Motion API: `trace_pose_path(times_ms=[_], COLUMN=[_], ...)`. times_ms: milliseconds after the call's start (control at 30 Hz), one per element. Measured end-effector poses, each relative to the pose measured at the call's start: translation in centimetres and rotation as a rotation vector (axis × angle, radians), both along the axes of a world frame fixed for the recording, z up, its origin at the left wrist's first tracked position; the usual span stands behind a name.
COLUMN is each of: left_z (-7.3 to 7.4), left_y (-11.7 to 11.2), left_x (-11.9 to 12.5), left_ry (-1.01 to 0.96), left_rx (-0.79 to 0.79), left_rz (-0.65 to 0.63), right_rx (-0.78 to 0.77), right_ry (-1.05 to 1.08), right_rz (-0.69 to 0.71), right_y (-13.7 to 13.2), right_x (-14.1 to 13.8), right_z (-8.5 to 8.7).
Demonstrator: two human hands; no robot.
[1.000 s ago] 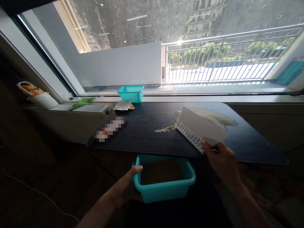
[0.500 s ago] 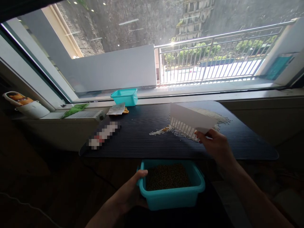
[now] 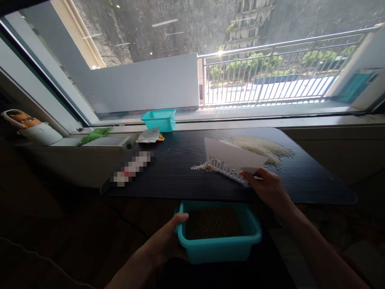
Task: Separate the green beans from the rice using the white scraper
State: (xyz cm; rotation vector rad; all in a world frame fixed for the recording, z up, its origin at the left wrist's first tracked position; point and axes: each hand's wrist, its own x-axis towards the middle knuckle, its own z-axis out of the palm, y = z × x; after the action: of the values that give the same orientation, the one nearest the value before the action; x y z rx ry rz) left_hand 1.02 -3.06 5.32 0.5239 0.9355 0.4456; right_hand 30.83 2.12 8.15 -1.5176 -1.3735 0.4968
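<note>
My left hand [image 3: 172, 237] grips the left end of a turquoise plastic bin [image 3: 221, 251], thumb over its rim. Small brown pellets [image 3: 213, 222] lie inside this bin, which is held below the table's front edge. In my right hand [image 3: 266, 182] is a white slotted scraper [image 3: 233, 156], pinched at its right end and tilted, with its row of slots low over the tabletop. By the scraper's left end lies a small patch of white grains [image 3: 198, 166] with some yellowish bits. Behind it spreads a larger pile of white grains [image 3: 261, 146].
The dark table [image 3: 171, 176] stands against a window. A second turquoise bin [image 3: 159, 120] sits at the back by the sill, with a silvery packet [image 3: 148, 135] in front. A blurred-out item [image 3: 132, 168] lies at the left. A white pot [image 3: 40, 132] and green cloth [image 3: 95, 135] are further left.
My right hand has moved the scraper left and slightly toward me, uncovering more of the large grain pile. The small patch of grains is shorter now. My left hand still holds the bin.
</note>
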Motion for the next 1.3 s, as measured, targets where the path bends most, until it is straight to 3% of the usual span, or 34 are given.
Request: trace_pose_path(times_ms=[300, 733, 1000, 1133, 1200, 1300], left_z=[0.0, 0.5, 0.5, 0.5, 0.5, 0.5], left_y=[0.3, 0.0, 0.0, -0.2, -0.3, -0.4], left_x=[-1.1, -1.8, -3.6, -4.3, -4.3, -4.0], left_ry=[0.014, 0.014, 0.047, 0.067, 0.075, 0.070], left_rx=[-0.001, 0.008, 0.008, 0.013, 0.014, 0.015], left_rz=[0.022, 0.022, 0.085, 0.101, 0.113, 0.125], right_rx=[-0.033, -0.010, -0.004, -0.052, -0.059, -0.019], right_ry=[0.017, -0.033, -0.019, -0.034, -0.024, 0.000], right_rz=[0.100, 0.121, 0.374, 0.471, 0.437, 0.253], right_y=[-0.7, -0.3, 0.9, 0.3, -0.1, -0.3], right_x=[-0.5, -1.4, -5.9, -5.8, -4.9, -3.0], right_z=[0.2, 1.1, 1.4, 1.5, 1.6, 1.7])
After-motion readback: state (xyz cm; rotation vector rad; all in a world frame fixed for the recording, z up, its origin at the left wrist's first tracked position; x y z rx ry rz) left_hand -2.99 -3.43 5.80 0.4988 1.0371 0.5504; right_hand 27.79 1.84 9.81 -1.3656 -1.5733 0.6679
